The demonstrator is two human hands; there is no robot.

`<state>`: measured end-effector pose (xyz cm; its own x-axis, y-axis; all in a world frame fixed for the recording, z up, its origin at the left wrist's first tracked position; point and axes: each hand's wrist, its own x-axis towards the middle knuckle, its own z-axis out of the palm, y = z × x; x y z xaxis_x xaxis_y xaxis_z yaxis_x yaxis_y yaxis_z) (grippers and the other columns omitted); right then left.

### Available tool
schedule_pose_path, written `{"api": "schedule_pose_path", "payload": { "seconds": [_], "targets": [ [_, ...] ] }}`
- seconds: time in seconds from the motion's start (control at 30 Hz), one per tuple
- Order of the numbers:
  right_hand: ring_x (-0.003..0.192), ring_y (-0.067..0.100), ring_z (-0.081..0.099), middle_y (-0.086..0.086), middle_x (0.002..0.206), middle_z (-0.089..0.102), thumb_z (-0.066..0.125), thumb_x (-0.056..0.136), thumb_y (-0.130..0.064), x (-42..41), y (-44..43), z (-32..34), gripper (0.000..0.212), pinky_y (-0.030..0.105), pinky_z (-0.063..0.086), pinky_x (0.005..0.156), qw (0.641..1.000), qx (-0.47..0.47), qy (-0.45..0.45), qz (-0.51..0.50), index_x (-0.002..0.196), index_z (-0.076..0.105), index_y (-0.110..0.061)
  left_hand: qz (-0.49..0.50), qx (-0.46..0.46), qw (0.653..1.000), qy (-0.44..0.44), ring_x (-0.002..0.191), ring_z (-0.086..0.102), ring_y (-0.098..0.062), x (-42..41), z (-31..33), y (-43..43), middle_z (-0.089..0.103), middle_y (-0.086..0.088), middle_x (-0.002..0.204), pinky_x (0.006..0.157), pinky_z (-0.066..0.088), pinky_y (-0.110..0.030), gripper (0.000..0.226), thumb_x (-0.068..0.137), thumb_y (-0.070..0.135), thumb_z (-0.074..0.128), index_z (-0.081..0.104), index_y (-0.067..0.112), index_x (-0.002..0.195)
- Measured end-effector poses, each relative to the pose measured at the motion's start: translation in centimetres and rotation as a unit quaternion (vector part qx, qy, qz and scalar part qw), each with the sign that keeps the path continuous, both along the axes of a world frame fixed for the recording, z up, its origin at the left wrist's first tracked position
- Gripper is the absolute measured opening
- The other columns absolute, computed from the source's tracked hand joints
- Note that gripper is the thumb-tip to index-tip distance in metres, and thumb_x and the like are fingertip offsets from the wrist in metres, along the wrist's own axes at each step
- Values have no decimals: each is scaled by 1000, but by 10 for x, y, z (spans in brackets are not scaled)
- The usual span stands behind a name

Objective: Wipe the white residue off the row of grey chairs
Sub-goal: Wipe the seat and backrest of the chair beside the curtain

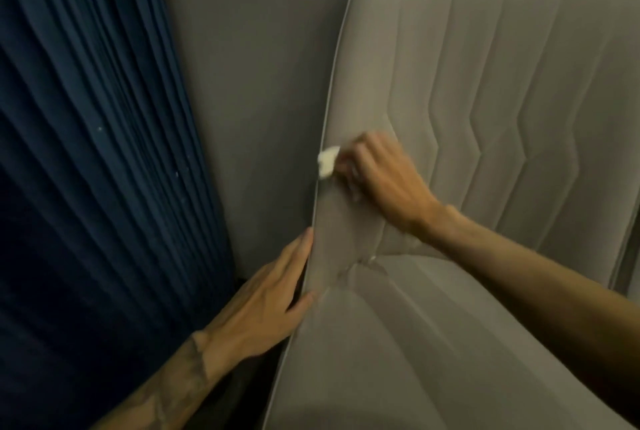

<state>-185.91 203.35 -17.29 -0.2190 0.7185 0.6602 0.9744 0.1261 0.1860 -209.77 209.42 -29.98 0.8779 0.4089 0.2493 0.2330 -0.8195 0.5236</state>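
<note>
Grip: right hand [384, 177] curls its fingers round a small white wad [328, 161], pinching it against the left edge of the chair [485, 90] back.
Left hand [266, 305]: fingers straight and together, flat along the chair's left edge, lower and nearer than the wad, thumb on the seat side.
Chair: grey, chevron-stitched back, fills the right half.
Residue [360, 265]: faint pale marks at the crease between back and seat.
Curtain [86, 152]: dark blue, pleated, far left.
Wall [249, 83]: grey, between curtain and chair.
</note>
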Motion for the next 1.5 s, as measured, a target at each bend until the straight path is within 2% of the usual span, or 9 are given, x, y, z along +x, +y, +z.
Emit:
{"api": "schedule_pose_path", "payload": {
  "seconds": [0.17, 0.3, 0.43, 0.57, 0.67, 0.97, 1.13, 1.23, 1.5],
  "targets": [
    [94, 27, 52, 12, 103, 56, 49, 106, -22, -18, 5, -8, 23, 45, 44, 84, 988, 62, 142, -24, 109, 63, -5, 14, -89, 995, 34, 148, 7, 19, -5, -8, -8, -9, 42, 163, 123, 11, -17, 73, 102, 67, 32, -19, 59, 154],
    [98, 28, 55, 11, 107, 58, 50, 106, -22, -36, -33, -71, 22, 44, 44, 88, 977, -90, 189, 34, 109, 64, -6, 36, -165, 985, 19, 141, 9, 29, -5, 2, -7, 4, 61, 146, 111, 7, 2, 62, 95, 59, 36, 2, 79, 143],
    [95, 23, 50, 5, 107, 54, 46, 105, -34, -39, -60, -118, 22, 38, 41, 83, 964, -247, 60, 83, 106, 57, -15, 33, -142, 988, 47, 146, 4, 23, -7, -1, -8, 0, 45, 160, 124, 8, -15, 62, 109, 51, 38, -3, 61, 156],
    [102, 31, 53, 9, 109, 54, 48, 102, -26, 17, -70, -132, 16, 41, 39, 85, 962, -207, 124, -126, 104, 57, -13, 33, -38, 997, 51, 152, -3, 13, -4, -11, -18, -15, 30, 168, 125, 5, -19, 72, 109, 57, 30, -21, 47, 158],
    [102, 38, 53, 15, 111, 57, 45, 104, -25, 35, -70, -137, 20, 45, 39, 88, 923, -160, 194, -291, 106, 55, -8, 38, 20, 999, 31, 155, 9, 1, -3, -19, -10, -12, 24, 170, 125, 12, -24, 70, 110, 54, 27, -22, 44, 159],
    [92, 27, 57, 11, 101, 63, 50, 103, -32, -99, -85, -138, 23, 35, 41, 85, 949, -218, 226, -21, 103, 60, -11, 27, 39, 996, -70, 152, 26, -8, 7, -42, 2, 11, 7, 171, 122, 25, -29, 69, 109, 37, 43, 6, 27, 166],
    [111, 37, 54, 17, 116, 59, 47, 105, -28, -28, -87, -128, 26, 40, 38, 98, 924, -199, 242, -217, 113, 60, -6, 35, 21, 997, -69, 156, 11, -6, 10, -44, -12, -1, 6, 173, 123, 12, -21, 72, 110, 31, 41, -5, 26, 165],
    [114, 38, 54, 20, 120, 59, 43, 106, -29, -66, -86, -136, 31, 40, 36, 99, 920, -201, 248, -226, 116, 58, -4, 40, 10, 997, -70, 157, 13, -10, 9, -42, -15, 0, 3, 174, 121, 11, -19, 70, 111, 27, 40, -3, 23, 166],
    [95, 25, 54, 13, 107, 61, 56, 101, -21, -199, -143, -132, 13, 33, 39, 87, 940, -235, 245, 45, 103, 60, -8, 37, 2, 997, -60, 158, 12, -12, 3, -44, -17, 1, 3, 174, 121, 10, -20, 68, 111, 34, 38, 2, 23, 167]
  ]
}}
